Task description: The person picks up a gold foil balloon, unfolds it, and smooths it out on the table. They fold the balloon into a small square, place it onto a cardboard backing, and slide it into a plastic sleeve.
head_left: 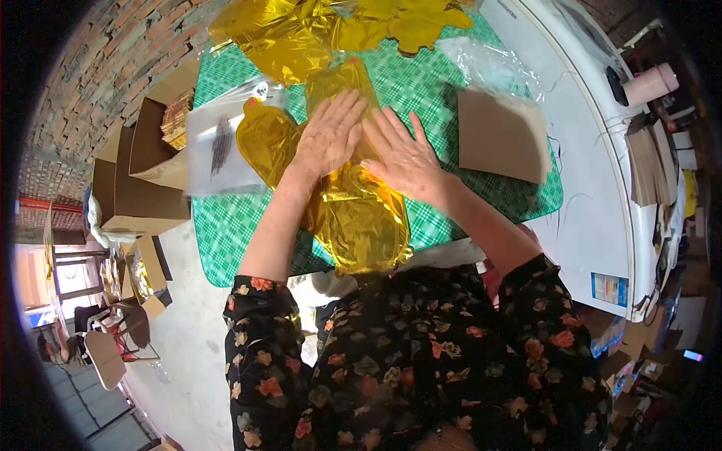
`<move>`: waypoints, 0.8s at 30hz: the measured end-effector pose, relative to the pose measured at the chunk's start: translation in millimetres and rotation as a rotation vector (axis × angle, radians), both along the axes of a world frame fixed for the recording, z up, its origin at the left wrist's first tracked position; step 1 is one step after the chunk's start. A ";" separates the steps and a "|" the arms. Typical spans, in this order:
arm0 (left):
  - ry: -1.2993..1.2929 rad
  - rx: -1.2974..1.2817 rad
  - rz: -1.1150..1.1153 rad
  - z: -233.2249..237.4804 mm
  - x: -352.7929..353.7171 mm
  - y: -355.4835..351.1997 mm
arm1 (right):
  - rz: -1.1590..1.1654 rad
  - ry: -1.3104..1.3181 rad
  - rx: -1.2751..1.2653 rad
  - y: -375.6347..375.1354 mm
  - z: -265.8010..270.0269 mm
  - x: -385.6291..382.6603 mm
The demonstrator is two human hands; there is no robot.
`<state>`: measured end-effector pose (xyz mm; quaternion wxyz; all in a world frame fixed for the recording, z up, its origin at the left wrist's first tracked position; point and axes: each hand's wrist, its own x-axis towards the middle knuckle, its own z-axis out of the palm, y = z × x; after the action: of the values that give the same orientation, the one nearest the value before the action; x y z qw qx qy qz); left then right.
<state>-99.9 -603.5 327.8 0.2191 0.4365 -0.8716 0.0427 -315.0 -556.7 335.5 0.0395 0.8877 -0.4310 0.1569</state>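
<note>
A shiny gold foil balloon (359, 218), flat and uninflated, lies on the green checked tablecloth (233, 233), its near end at the table's front edge. My left hand (329, 135) rests flat on its upper part, fingers stretched out. Beside it my right hand (406, 159) lies palm down on the foil, with the thumb and fingers spread. A rounded lobe of gold foil (267, 139) sticks out left of my left hand. More gold foil balloons (282, 45) are heaped at the far side of the table.
Left on the table is a stack of clear plastic bags (226, 150). A brown cardboard sheet (502, 135) lies to the right, with crumpled clear plastic (492, 64) behind it. Open cardboard boxes (139, 180) stand off the left edge. A white fridge (587, 173) borders the right side.
</note>
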 end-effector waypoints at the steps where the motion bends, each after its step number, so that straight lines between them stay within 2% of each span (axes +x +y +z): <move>1: -0.006 0.002 0.002 1.1 -0.2 -0.2 | 0.011 0.005 -0.006 0.9 -0.6 -1.0; 9: -0.028 0.008 0.024 1.1 -1.0 -0.5 | 0.128 0.083 0.171 69.1 23.1 -22.5; 17: -0.025 0.021 0.025 2.3 -1.1 -0.3 | 0.214 -0.105 0.187 146.4 15.2 -49.1; 21: -0.072 0.067 0.042 3.7 -1.5 -0.2 | 0.290 -0.031 0.247 158.1 33.0 -64.1; 24: -0.071 0.064 0.039 1.4 1.1 -1.0 | 0.346 -0.203 0.380 141.9 55.5 -68.4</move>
<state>-98.9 -604.5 329.2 0.1731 0.4582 -0.8712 0.0346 -383.4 -414.8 391.0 -0.1985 0.9194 -0.2963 0.1656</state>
